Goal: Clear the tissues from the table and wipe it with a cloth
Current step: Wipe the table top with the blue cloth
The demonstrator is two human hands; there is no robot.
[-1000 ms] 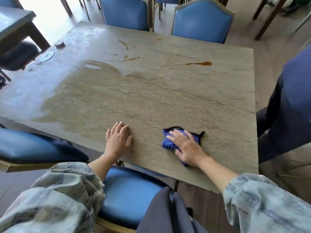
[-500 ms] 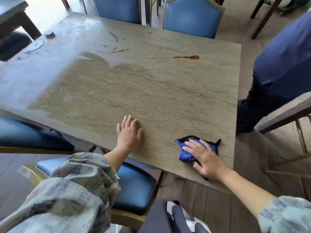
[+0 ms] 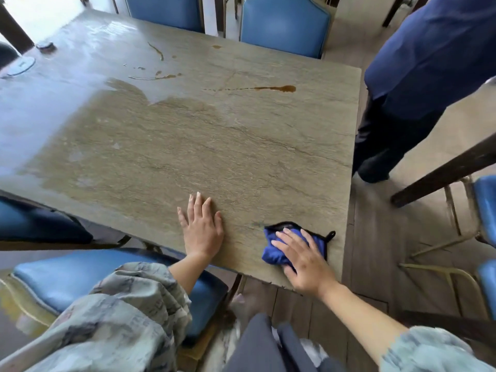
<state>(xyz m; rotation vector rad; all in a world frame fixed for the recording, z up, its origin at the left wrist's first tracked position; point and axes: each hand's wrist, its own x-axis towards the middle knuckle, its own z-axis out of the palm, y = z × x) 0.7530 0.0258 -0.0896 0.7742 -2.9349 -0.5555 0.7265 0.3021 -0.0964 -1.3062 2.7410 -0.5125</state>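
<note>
writing: no readable brand, label or text on anything in view.
right hand: right hand (image 3: 303, 260) lies palm down on the cloth, fingers spread and fairly straight, pressing it flat to the table; forearm comes in from the lower right, patterned sleeve pushed up.
left hand: left hand (image 3: 201, 228) flat on the table top, palm down, fingers straight and close together, thumb out to the side; holds nothing.
cloth: blue cloth (image 3: 279, 253) with black edging and a small black loop, bunched under the right hand, near the table's near right corner.
table: stone-look table (image 3: 214, 146), wet sheen on the left part.
stains: brown spill streak (image 3: 279, 88) far right, thinner brown marks (image 3: 158, 63) farther left, both well apart from the cloth.
tissues: cannot tell any on the table.
chairs: blue padded chairs (image 3: 284, 24) around the table.
bystander: person in dark blue clothes (image 3: 418, 76) standing just beside the right edge.
</note>
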